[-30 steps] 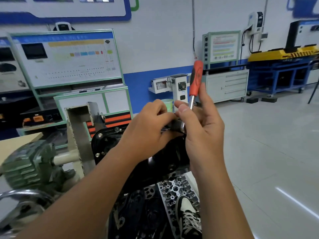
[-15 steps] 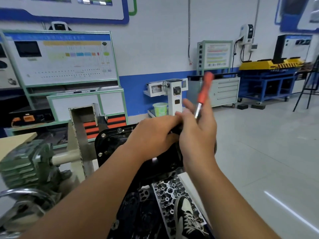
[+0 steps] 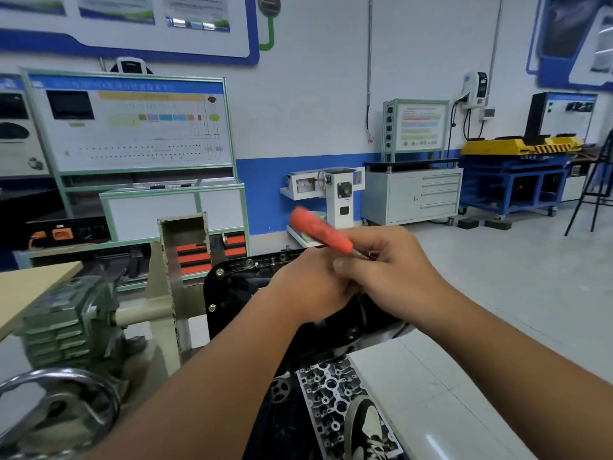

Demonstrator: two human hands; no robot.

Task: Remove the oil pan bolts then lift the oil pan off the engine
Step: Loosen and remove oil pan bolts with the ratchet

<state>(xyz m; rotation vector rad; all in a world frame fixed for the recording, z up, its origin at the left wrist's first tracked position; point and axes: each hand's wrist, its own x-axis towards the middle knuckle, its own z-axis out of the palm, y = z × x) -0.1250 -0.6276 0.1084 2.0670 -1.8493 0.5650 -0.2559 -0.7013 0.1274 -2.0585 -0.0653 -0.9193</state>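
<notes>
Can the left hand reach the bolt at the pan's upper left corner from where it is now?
Probably yes. That bolt sits exposed on the pan rim, left of the left hand, with nothing between them.

A white wall (image 3: 315, 94) with a blue lower band (image 3: 265, 180) runs across the back. At ten o'clock stands a green-framed training board (image 3: 129, 124); at one o'clock a grey drawer cabinet (image 3: 421, 197) carries a smaller panel (image 3: 419, 126). A blue bench with a yellow top (image 3: 517, 151) sits at two o'clock. The pale grey floor (image 3: 514, 277) shines at three o'clock.
</notes>
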